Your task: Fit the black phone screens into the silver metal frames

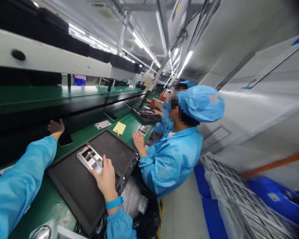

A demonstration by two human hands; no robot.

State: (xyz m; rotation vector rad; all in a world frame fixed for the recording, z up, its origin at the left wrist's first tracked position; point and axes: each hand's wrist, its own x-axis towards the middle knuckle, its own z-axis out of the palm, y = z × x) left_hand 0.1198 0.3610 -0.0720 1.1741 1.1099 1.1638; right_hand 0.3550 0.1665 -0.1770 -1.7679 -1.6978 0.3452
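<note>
My right hand (pixel 106 177), with a blue band at the wrist, grips the near end of a small stack of phone frames (pixel 91 158). Their silver and black faces carry a red mark at one corner. The stack is over a black foam-lined tray (pixel 74 191) on the green bench. Farther left, my left hand (pixel 56 127) reaches out with its fingers apart and nothing visible in them. A dark phone (pixel 65 138) lies right beside it, partly hidden by the hand and the shadow under the shelf.
Beyond the tray lie a white phone panel (pixel 103 124), another dark phone (pixel 110 115) and yellow paper (pixel 119 127). A co-worker in blue (pixel 173 159) sits close on the right, one hand (pixel 139 141) at a phone. A white shelf beam (pixel 52 59) runs above the bench.
</note>
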